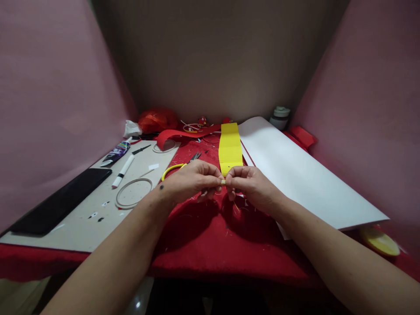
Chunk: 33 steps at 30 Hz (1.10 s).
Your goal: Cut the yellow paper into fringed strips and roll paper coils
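My left hand and my right hand meet over the red cloth, both closed in a pinch. Between their fingertips is a small yellow paper piece, mostly covered by the fingers; whether it is rolled or folded I cannot tell. Just beyond it lies a long strip of yellow corrugated paper. Scissors with yellow handles rest beside my left hand, partly hidden by it. A thin yellow strip shows below my right hand.
Left, a grey board bears a black phone-like slab, a white marker, a glue tube and a ring. Red corrugated paper curves behind. A large white sheet and a jar are right.
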Each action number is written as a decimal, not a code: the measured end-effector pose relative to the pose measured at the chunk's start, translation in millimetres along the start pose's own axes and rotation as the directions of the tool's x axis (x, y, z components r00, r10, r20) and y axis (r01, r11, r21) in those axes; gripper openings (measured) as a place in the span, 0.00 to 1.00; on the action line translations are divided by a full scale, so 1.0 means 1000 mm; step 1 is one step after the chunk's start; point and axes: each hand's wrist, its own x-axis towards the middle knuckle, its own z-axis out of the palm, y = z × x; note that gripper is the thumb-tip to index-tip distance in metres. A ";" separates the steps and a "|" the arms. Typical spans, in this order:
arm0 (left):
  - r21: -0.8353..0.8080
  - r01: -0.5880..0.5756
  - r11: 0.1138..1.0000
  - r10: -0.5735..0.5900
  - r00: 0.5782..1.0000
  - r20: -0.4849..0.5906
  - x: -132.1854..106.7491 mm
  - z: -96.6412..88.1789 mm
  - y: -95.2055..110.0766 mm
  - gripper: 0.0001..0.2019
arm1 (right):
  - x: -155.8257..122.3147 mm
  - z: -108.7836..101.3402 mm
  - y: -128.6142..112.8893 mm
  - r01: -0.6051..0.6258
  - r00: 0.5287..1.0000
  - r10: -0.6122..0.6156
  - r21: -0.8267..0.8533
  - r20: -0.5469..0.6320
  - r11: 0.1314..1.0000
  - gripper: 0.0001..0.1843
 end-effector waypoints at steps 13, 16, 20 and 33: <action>0.146 -0.132 0.980 0.164 0.959 -0.231 -0.005 0.003 0.005 0.04 | -0.001 0.003 -0.005 0.022 0.995 -0.015 0.064 -0.094 0.998 0.06; 0.210 -0.072 0.975 0.122 0.965 -0.234 -0.005 0.007 0.009 0.05 | -0.001 0.004 -0.005 0.041 0.996 -0.034 0.071 -0.086 0.997 0.07; 0.297 -0.038 0.954 0.123 0.954 -0.274 -0.002 0.010 0.010 0.05 | -0.001 0.003 -0.003 0.051 0.996 -0.046 0.059 -0.078 0.997 0.07; 0.428 -0.037 0.903 0.167 0.949 -0.268 -0.001 0.012 0.010 0.07 | -0.001 0.001 0.003 0.062 0.995 -0.062 0.001 -0.084 0.998 0.06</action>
